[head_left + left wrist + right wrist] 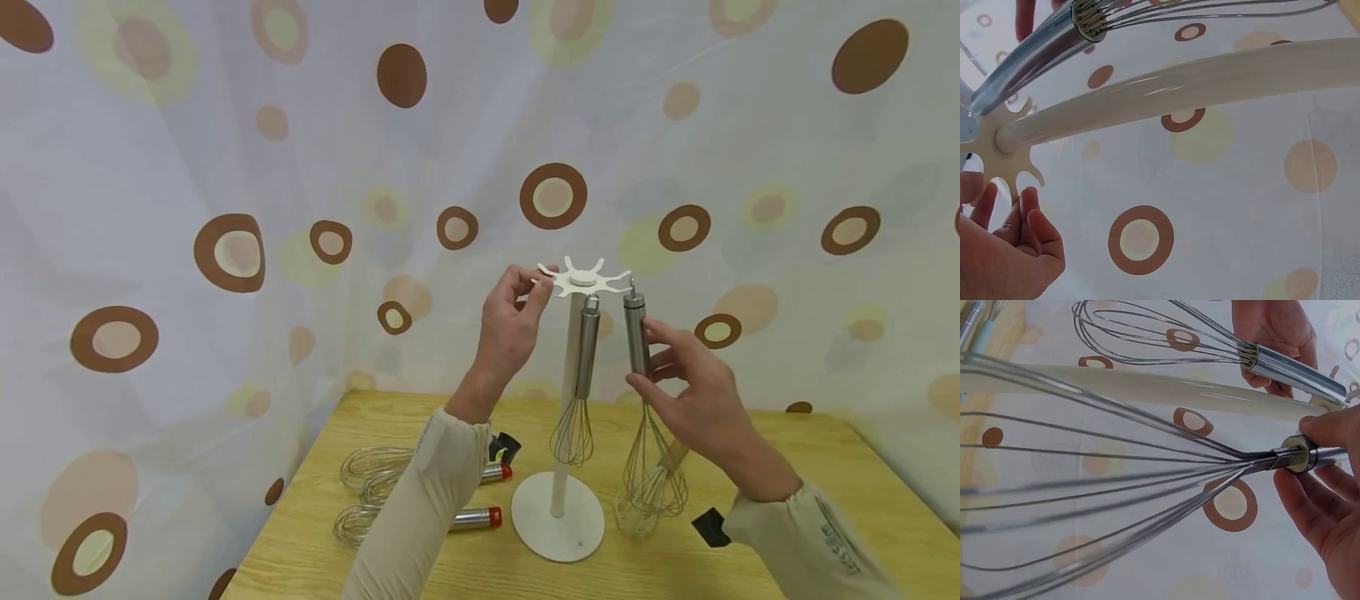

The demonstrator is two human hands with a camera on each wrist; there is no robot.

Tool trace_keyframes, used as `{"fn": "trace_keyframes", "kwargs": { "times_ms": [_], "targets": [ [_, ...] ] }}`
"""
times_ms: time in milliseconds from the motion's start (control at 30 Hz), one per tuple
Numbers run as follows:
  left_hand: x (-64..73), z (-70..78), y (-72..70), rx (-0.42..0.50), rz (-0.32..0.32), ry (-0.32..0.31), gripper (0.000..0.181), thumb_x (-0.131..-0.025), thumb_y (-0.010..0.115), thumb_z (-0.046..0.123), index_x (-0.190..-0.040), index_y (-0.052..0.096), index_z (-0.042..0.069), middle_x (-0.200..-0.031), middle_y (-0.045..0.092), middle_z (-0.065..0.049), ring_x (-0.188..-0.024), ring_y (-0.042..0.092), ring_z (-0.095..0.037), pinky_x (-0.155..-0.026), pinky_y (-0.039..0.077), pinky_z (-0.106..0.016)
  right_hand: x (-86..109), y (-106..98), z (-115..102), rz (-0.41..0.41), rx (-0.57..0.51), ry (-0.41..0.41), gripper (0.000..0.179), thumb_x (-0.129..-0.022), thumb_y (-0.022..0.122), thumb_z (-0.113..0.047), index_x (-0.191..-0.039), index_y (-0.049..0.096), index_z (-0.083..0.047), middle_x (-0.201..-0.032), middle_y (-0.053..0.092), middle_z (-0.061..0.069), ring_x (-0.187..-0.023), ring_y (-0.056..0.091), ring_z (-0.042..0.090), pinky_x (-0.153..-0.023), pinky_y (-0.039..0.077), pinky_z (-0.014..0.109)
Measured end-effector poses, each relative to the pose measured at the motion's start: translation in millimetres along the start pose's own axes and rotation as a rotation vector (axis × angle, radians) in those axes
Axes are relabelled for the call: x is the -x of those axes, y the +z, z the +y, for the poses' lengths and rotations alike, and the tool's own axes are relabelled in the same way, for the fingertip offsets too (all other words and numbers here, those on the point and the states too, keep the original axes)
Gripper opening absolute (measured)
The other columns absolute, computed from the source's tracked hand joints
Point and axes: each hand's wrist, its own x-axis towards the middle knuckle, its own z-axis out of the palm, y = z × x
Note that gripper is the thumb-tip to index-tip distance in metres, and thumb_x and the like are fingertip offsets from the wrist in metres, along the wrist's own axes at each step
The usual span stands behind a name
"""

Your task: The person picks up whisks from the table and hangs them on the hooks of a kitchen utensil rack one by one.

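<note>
A white stand with a star-shaped hook top [583, 279] rises from the table. My left hand [510, 321] pinches one of its arms on the left, thumb and fingertips at the rim; the left wrist view shows this hand [1016, 250] from below. My right hand [697, 392] holds a steel whisk [636, 333] by its handle, upright with the wires down. The loop at the whisk's top meets the tip of a right-hand arm; whether it is hooked on, I cannot tell. Another steel whisk [587, 350] hangs from a front arm, close beside the pole.
Several whisks lie on the wooden table [300, 533] at left, one with a red-ended handle [472, 518], partly behind my left sleeve. The stand's round base [558, 537] is in the middle. A black piece [711, 527] lies near my right sleeve. A dotted curtain [480, 125] hangs behind.
</note>
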Motion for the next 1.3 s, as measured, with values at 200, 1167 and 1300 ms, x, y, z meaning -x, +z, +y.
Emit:
{"fn": "trace_keyframes", "kwargs": {
  "times_ms": [200,1167,1300],
  "targets": [
    [0.4,-0.5,0.3,-0.011,0.001,0.006,0.015,-0.099,0.050,0.016,-0.101,0.054,0.001,-0.123,0.061,-0.012,-0.103,0.058,-0.017,-0.080,0.046,-0.026,1.7,-0.6,2.0,-0.001,-0.056,-0.039,0.060,-0.084,0.071,-0.023,-0.131,0.049,0.006,-0.105,0.059,0.018,-0.077,0.061,0.008,-0.071,0.048,0.013],
    [-1.0,-1.2,-3.3,0.037,-0.025,0.005,0.016,-0.100,0.050,0.014,-0.101,0.054,-0.001,-0.123,0.061,-0.014,-0.104,0.058,-0.018,-0.079,0.044,-0.025,42.9,-8.8,36.4,-0.260,0.022,0.531,0.054,-0.092,0.063,-0.015,-0.141,0.041,-0.006,-0.103,0.059,0.015,-0.075,0.060,0.003,-0.059,0.050,0.022],
    [-1.8,-1.9,-2.5,0.047,-0.031,0.012,0.015,-0.100,0.050,0.014,-0.102,0.054,-0.001,-0.123,0.061,-0.014,-0.102,0.058,-0.020,-0.076,0.043,-0.024,64.4,-13.0,69.2,-0.454,0.015,0.757,0.062,-0.096,0.056,-0.032,-0.143,0.033,0.002,-0.111,0.055,0.025,-0.073,0.063,0.016,-0.059,0.051,0.033]
  ]
}}
